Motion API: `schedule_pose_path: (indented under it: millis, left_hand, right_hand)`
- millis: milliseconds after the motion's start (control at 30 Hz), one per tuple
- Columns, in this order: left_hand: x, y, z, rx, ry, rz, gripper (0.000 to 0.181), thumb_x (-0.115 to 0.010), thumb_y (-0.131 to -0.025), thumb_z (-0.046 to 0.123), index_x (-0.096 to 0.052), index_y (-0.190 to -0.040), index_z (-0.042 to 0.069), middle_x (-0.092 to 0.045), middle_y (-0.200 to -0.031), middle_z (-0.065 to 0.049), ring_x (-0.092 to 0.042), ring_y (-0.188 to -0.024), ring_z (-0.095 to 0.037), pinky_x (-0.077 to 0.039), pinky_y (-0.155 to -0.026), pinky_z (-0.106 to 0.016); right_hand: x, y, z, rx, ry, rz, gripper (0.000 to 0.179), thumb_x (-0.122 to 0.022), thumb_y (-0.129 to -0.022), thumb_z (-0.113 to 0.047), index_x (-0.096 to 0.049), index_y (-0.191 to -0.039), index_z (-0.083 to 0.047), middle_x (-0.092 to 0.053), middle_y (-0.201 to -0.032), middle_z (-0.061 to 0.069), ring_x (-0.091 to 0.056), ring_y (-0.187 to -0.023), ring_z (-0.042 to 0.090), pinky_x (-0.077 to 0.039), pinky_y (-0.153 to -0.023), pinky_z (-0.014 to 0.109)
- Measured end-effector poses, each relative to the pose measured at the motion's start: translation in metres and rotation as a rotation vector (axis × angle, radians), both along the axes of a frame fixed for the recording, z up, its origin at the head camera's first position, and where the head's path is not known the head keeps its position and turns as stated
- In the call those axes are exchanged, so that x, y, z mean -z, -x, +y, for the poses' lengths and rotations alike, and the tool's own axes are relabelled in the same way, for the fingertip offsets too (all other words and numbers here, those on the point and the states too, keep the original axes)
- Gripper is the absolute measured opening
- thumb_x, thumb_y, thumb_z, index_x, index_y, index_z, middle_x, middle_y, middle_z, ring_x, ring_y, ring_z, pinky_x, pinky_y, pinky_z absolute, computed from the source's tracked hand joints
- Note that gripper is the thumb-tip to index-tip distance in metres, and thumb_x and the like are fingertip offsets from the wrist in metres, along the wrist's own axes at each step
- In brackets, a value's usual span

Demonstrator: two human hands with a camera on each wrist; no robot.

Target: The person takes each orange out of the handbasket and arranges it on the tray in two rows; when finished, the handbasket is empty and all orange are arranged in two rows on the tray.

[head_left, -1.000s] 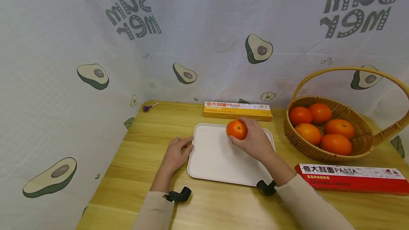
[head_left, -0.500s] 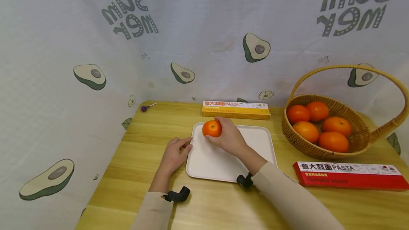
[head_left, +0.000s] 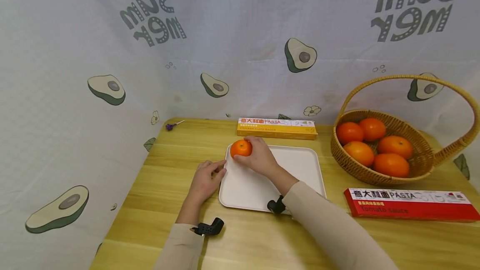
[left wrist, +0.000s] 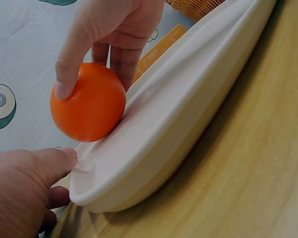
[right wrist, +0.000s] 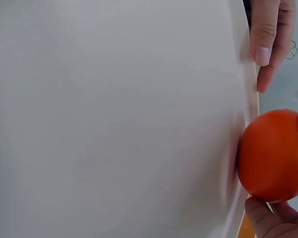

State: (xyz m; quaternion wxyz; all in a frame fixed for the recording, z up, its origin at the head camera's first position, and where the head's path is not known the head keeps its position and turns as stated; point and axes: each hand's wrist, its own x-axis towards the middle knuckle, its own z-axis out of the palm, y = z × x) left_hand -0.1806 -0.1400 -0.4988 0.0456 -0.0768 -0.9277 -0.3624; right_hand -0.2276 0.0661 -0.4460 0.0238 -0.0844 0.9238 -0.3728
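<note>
In the head view, my right hand (head_left: 258,156) holds an orange (head_left: 241,148) between thumb and fingers at the far left corner of a white rectangular tray (head_left: 292,174). The left wrist view shows the thumb on one side of the orange (left wrist: 87,111) and fingers behind it, with its underside close to the tray floor. My left hand (head_left: 205,180) lies beside the tray's left edge, fingertips touching the rim. Its thumb and index finger (right wrist: 264,37) appear near the rim in the right wrist view.
A wicker basket (head_left: 375,184) with several oranges and tomatoes stands to the right. A yellow pasta box (head_left: 276,129) lies behind the tray, and a red pasta box (head_left: 410,205) in front of the basket. A purple lollipop (head_left: 170,126) lies at the back left of the wooden table (head_left: 161,186).
My right hand has carried the orange leftward across the tray, from its back right part to the far left corner. The left hand has stayed at the tray's left edge.
</note>
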Motion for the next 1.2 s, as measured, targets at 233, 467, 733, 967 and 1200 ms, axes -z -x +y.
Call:
schedule_pose_path:
  millis: [233, 467, 733, 967, 1200]
  left_hand:
    - [0.001, 0.0, 0.0, 0.012, -0.004, 0.016, 0.032, -0.068, -0.098, 0.028, -0.073, -0.129, 0.021, -0.066, -0.096, -0.001, -0.056, -0.096, -0.021, -0.045, -0.083, -0.036]
    - [0.003, 0.001, 0.0, 0.018, 0.003, 0.03, 0.032, -0.069, -0.098, 0.028, -0.073, -0.129, 0.021, -0.065, -0.095, -0.001, -0.056, -0.096, -0.021, -0.045, -0.082, -0.035]
    - [0.0, -0.001, 0.0, 0.015, 0.006, 0.015, 0.033, -0.068, -0.098, 0.028, -0.072, -0.13, 0.021, -0.065, -0.096, 0.0, -0.055, -0.096, -0.02, -0.045, -0.082, -0.034]
    - [-0.002, -0.001, 0.0, 0.014, 0.006, 0.013, 0.033, -0.068, -0.098, 0.027, -0.072, -0.13, 0.02, -0.065, -0.095, 0.0, -0.054, -0.095, -0.019, -0.044, -0.081, -0.034]
    - [-0.002, -0.001, -0.001, 0.01, 0.007, 0.015, 0.032, -0.068, -0.098, 0.027, -0.073, -0.129, 0.02, -0.065, -0.095, 0.0, -0.054, -0.095, -0.019, -0.044, -0.081, -0.033]
  right_hand:
    - [0.003, 0.004, -0.012, -0.013, 0.019, 0.005, 0.075, -0.081, -0.086, -0.039, -0.05, -0.147, -0.007, -0.056, -0.142, 0.018, -0.058, -0.123, 0.035, -0.051, -0.103, 0.051]
    - [0.003, 0.006, -0.017, -0.001, 0.045, -0.014, 0.076, -0.079, -0.089, -0.036, -0.046, -0.151, -0.007, -0.054, -0.146, 0.016, -0.057, -0.127, 0.035, -0.05, -0.106, 0.051]
    - [0.005, 0.007, -0.019, 0.001, 0.062, -0.01, 0.075, -0.077, -0.091, -0.035, -0.044, -0.152, -0.008, -0.052, -0.149, 0.015, -0.056, -0.128, 0.035, -0.048, -0.108, 0.052]
    - [0.006, 0.009, -0.021, 0.007, 0.065, -0.027, 0.074, -0.076, -0.092, -0.034, -0.042, -0.153, -0.009, -0.05, -0.151, 0.015, -0.055, -0.13, 0.035, -0.047, -0.11, 0.052]
    - [0.004, 0.008, -0.021, 0.006, 0.08, -0.026, 0.078, -0.077, -0.09, -0.036, -0.041, -0.154, -0.01, -0.051, -0.151, 0.015, -0.056, -0.129, 0.035, -0.047, -0.108, 0.053]
